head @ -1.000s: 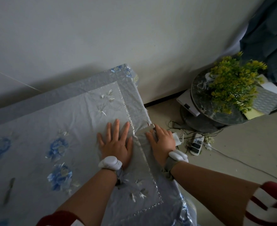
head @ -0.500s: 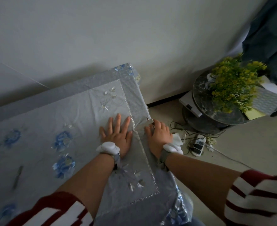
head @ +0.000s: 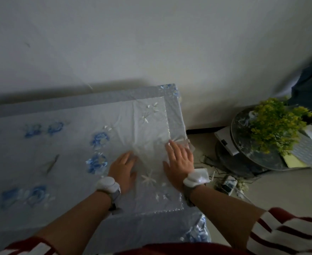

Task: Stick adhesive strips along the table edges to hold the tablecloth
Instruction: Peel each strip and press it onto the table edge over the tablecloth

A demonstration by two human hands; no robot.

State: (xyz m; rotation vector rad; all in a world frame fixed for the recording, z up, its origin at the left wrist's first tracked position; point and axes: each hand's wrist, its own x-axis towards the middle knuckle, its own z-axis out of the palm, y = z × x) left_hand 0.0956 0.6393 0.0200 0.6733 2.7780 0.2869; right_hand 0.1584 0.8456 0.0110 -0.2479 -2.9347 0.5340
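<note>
Tablecloth ends just beyond my right hand, fingers straight on one clear strip; left hand flat; floor open beyond.

I note a yellow-green plant on a round side table at right. A power strip lies on the floor near its base.

The tablecloth is pale grey-white with blue flower prints and small white sprigs, framed by a darker grey-blue border (a thin silvery line edges it); the sleeves are striped red and white; the plant is yellow-green; both wristbands carry white pods.
</note>
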